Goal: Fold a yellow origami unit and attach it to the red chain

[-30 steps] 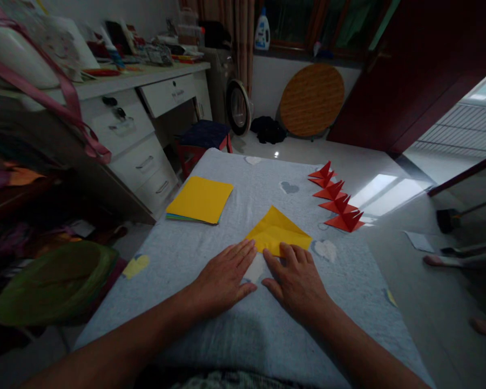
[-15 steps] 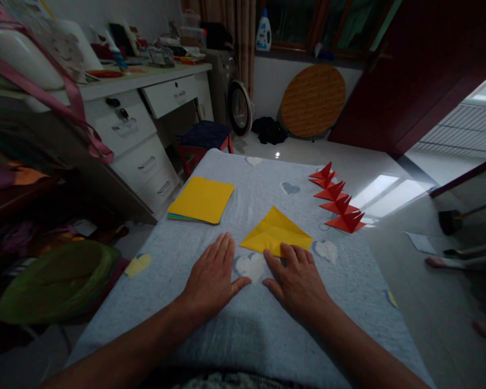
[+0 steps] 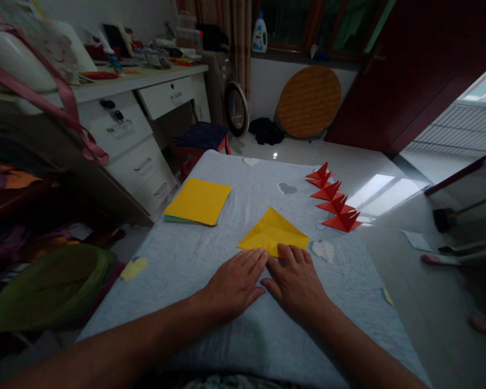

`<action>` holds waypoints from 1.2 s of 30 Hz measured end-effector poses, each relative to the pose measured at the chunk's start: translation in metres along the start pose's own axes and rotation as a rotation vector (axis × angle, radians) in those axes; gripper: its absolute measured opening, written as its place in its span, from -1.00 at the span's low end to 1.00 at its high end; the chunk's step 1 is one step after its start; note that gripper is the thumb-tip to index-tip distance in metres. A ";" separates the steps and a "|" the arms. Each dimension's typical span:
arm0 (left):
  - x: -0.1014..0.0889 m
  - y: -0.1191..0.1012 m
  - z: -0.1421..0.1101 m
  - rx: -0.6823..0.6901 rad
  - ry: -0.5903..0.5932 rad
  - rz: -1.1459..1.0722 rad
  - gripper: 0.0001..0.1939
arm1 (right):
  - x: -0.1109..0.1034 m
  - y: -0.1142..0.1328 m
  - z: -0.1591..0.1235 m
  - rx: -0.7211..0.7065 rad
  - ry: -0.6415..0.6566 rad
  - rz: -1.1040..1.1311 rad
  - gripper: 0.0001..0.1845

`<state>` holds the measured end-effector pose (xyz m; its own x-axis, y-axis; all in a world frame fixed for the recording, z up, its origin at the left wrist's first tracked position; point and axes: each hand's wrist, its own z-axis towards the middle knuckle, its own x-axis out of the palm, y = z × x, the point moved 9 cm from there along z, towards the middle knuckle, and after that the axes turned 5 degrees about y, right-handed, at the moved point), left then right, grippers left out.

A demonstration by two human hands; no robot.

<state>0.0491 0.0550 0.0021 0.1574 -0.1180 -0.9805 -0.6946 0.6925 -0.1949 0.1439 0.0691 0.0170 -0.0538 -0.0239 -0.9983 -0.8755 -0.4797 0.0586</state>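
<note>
At twelve o'clock lies the folded yellow paper [image 3: 272, 228], its six-o'clock edge under the left hand [image 3: 237, 281], fingers together, and the right hand [image 3: 298, 283], fingers slightly spread, seemingly to keep it flat.

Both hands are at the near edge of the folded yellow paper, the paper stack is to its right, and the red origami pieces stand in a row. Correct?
Not quite: in the head view, the paper stack lies left of the folded yellow paper, not right. The left hand, right hand and red origami pieces are as stated.
</note>
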 end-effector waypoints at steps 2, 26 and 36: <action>0.002 0.002 0.002 -0.017 0.011 -0.019 -0.37 | 0.000 -0.003 -0.001 0.000 0.011 0.015 -0.46; 0.003 0.005 0.007 -0.043 0.021 -0.015 -0.24 | 0.004 -0.009 -0.016 -0.074 0.023 -0.125 -0.28; 0.001 0.005 0.006 -0.056 0.017 0.001 -0.26 | 0.002 -0.038 -0.042 -0.050 0.002 -0.160 -0.27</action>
<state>0.0499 0.0626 0.0001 0.1450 -0.1291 -0.9810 -0.7334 0.6515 -0.1942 0.1975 0.0506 0.0127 0.0853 0.0548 -0.9949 -0.8478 -0.5206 -0.1013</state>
